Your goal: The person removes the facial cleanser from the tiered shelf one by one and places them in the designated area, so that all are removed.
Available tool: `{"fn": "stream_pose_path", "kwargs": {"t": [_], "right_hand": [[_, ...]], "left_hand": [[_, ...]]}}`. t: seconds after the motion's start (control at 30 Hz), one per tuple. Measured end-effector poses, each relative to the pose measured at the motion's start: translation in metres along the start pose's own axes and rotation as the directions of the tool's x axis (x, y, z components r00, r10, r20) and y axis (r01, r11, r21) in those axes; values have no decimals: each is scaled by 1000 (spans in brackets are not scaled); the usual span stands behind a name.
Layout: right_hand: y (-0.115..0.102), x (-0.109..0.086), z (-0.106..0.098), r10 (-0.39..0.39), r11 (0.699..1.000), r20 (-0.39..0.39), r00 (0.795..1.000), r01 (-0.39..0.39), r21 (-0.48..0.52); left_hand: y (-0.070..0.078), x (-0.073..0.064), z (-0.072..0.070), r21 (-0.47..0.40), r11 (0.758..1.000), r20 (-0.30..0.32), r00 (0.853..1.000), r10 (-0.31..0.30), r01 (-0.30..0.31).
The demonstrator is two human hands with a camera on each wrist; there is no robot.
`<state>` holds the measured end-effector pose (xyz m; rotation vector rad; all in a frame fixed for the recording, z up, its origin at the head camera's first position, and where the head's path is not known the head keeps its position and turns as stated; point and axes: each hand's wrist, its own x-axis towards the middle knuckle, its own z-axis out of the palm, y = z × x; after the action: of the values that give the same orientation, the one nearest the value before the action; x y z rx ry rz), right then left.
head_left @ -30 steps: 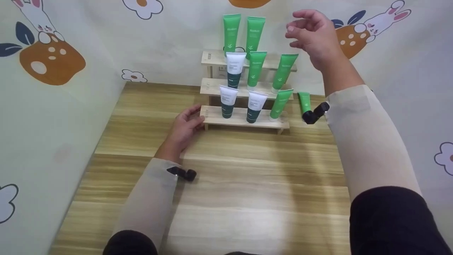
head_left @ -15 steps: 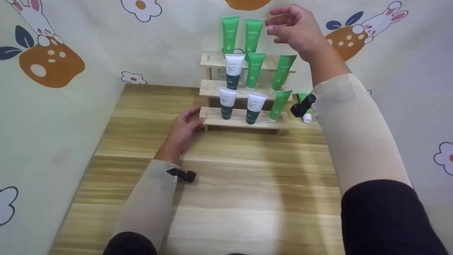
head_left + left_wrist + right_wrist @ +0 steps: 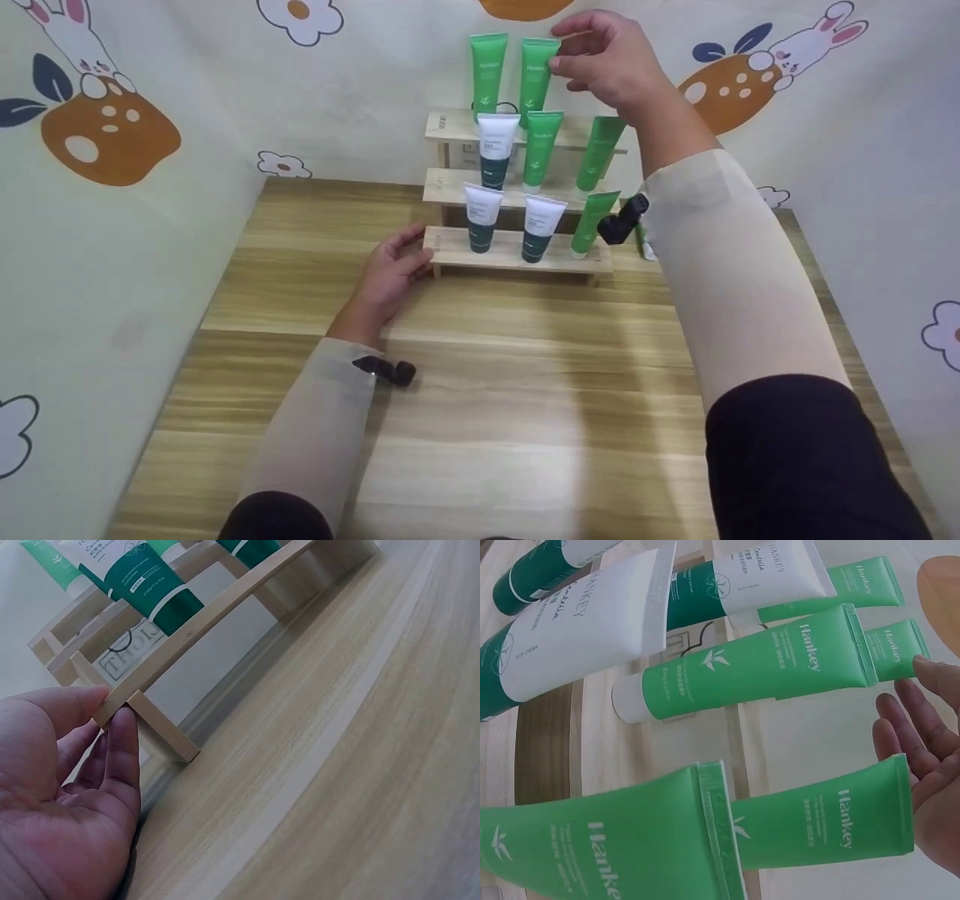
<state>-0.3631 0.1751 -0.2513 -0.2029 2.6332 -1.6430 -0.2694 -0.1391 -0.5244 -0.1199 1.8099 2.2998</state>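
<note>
My left hand (image 3: 390,274) grips the left end of the lowest tier of a stepped wooden display rack (image 3: 442,238). In the left wrist view, thumb and fingers pinch that shelf end (image 3: 120,699) above its leg. High at the back, my right hand (image 3: 607,64) is beside the right-hand green squeeze tube (image 3: 535,79) on the top tier. Its thumb is at the tube's crimped end in the right wrist view; whether it touches is unclear. The other fingers (image 3: 904,720) are loosely bent and apart from the tube. Another green tube (image 3: 489,75) stands to its left.
The middle tier holds a white-and-dark-green tube (image 3: 496,146) and two green tubes (image 3: 541,154). Two white-and-green tubes (image 3: 482,217) and one green tube (image 3: 592,225) stand on the lowest tier. Another tube (image 3: 647,246) lies on the table (image 3: 480,390), mostly behind my right forearm.
My right hand has moved left from beyond the rack's right side to the top tier's right-hand green tube. My left hand stays on the rack.
</note>
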Motion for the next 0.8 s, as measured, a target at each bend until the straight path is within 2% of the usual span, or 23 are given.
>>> {"fn": "stream_pose_path", "kwargs": {"t": [0.4,0.57,0.8], "right_hand": [[2,5,8,19,1000,-28,999,-19,-13],[6,1,1,20,1000,-36,999,-21,-9],[13,-5,-20,36,999,-52,998,-36,-5]], "left_hand": [[0,0,-1,-6,1000,11,1000,11,-11],[-2,2,-2,-20,1000,22,1000,14,-14],[-2,3,-1,-21,1000,14,1000,11,-11]]}}
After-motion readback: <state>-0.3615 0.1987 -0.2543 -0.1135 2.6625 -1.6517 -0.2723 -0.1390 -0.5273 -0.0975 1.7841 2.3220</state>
